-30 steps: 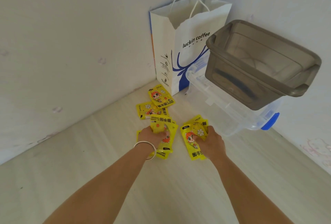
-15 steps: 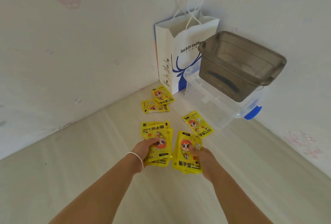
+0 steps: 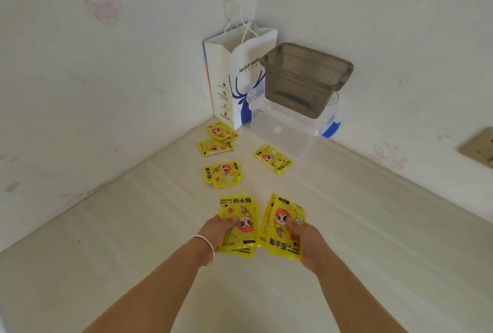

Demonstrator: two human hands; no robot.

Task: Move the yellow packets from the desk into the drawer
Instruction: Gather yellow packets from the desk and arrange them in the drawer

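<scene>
Left hand: a small stack of yellow packets is gripped, thumb curled on top. Right hand: a second stack is pinched, thumb on its face. Both stacks are held above the desk. Four loose packets are left on the desk beyond the fingertips, near the paper bag and stacked bins. No drawer is seen.

We see bright yellow foil packets printed with an orange-haired cartoon figure, a white paper bag with a blue deer drawing, a smoky grey plastic bin, and pale wallpaper with faint pink rabbits.
</scene>
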